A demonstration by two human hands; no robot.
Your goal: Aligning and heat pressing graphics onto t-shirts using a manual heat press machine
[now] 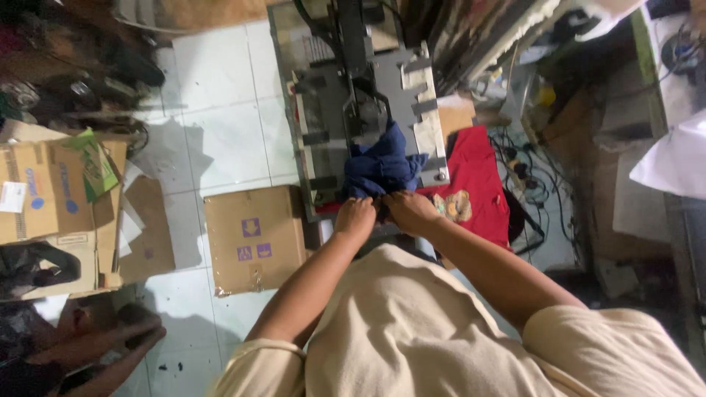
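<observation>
With both hands' fingers pinching its near hem, left hand point(355, 217) and right hand point(409, 209), the navy garment point(382, 165) is best drawn evenly over the grey press platen point(412, 95) at frame centre.

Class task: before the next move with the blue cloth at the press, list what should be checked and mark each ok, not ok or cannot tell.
1. Both hands, left hand and right hand, grip the blue cloth: ok.
2. Cloth lies flat on the press: not ok, bunched.
3. Red shirt clear of the cloth: ok, it lies beside it.
4. Press hot: cannot tell.
5. Floor by the box clear: not ok, cardboard lies about.
</observation>
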